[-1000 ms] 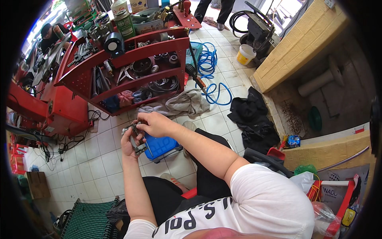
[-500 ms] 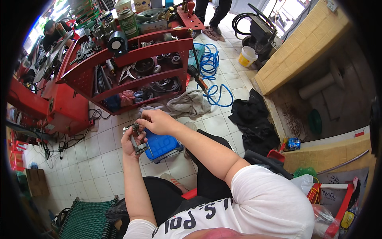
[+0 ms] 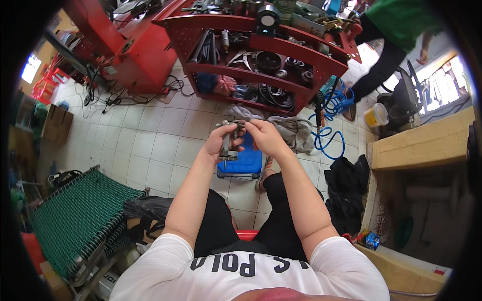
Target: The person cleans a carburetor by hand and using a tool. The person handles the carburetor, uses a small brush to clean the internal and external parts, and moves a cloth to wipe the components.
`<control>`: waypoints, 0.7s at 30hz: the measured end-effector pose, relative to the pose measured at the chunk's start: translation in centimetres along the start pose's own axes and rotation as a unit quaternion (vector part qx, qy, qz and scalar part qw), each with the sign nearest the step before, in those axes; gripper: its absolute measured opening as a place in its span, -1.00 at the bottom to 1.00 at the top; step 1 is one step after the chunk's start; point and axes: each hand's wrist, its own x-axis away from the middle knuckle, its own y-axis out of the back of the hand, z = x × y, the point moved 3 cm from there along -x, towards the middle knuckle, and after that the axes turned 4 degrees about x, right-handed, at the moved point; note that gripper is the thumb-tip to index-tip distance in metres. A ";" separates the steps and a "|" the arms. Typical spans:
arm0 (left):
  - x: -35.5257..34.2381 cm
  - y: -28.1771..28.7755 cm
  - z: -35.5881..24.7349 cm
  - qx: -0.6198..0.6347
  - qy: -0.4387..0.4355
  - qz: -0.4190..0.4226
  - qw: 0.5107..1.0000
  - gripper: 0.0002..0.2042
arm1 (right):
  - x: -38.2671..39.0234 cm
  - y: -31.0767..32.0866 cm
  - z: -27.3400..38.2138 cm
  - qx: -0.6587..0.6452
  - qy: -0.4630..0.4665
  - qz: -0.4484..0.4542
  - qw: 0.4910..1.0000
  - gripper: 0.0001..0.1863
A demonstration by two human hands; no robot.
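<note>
My left hand point(image 3: 216, 141) is wrapped round a small grey metal machine part point(image 3: 229, 153) with a flange at its lower end. I cannot tell its exact kind. At the part's upper end, my right hand point(image 3: 268, 138) has thumb and fingertips pinched together. Whatever those fingertips grip is too small to make out. Below both hands a blue plastic box or stool point(image 3: 241, 166) stands on the tiled floor, between my feet and the cart.
Ahead stands a red tool cart point(image 3: 226, 67) loaded with parts. A grey cloth point(image 3: 296, 131), a coiled blue hose point(image 3: 331, 140) and a black cloth point(image 3: 346, 185) lie to the right. A green woven folding chair point(image 3: 85, 213) is at left. A person in a green shirt point(image 3: 401, 22) stands far right.
My view has turned left, so the cart and hands appear further right. A person in green now shows at far right. Both hands stay together at the metal part.
</note>
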 end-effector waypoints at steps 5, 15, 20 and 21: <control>0.3 0.3 -0.1 0.001 -0.010 -0.003 1.000 -0.59 | -0.6 -0.5 -1.0 -0.052 -0.015 0.035 0.998 -0.58; 0.1 -0.3 -0.1 -0.015 -0.011 -0.010 1.000 -0.59 | -0.4 -0.2 -0.6 -0.148 -0.062 0.062 0.985 -0.55; 0.2 -0.3 -0.5 -0.074 -0.033 0.004 0.997 -0.59 | -0.6 -0.4 -1.4 -0.223 -0.103 0.100 0.964 -0.52; 0.2 -0.3 -0.6 -0.092 -0.037 0.005 0.995 -0.59 | -0.6 -0.5 -1.4 -0.240 -0.117 0.109 0.957 -0.51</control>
